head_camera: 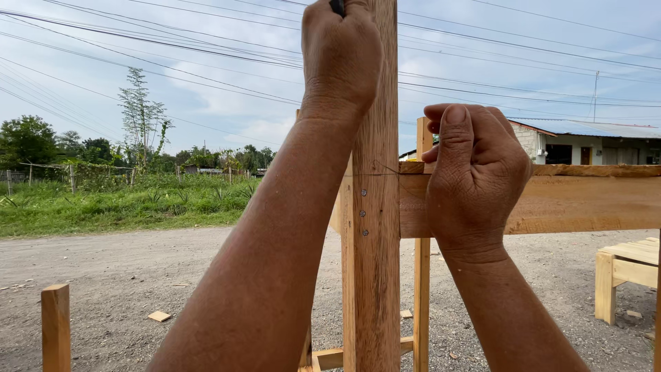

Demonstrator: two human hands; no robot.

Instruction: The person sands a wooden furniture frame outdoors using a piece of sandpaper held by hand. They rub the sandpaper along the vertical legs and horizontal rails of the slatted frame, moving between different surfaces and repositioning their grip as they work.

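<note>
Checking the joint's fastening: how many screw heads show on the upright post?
3, in a short column on the upright post: at and. More may hide behind the left hand's forearm.

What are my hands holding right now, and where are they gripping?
The left hand is closed around a small dark object against the upright wooden post; only its tip shows. The right hand grips the horizontal wooden rail near the post.

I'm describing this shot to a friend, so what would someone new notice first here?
Two bare hands fill the middle: the left hand is fisted high against an upright wooden post, holding a small dark object at the top edge, while the right hand grips the horizontal wooden rail joining the post. Behind lie a gravel road, with green grass beyond on the left, and overhead wires across a cloudy sky.
</note>
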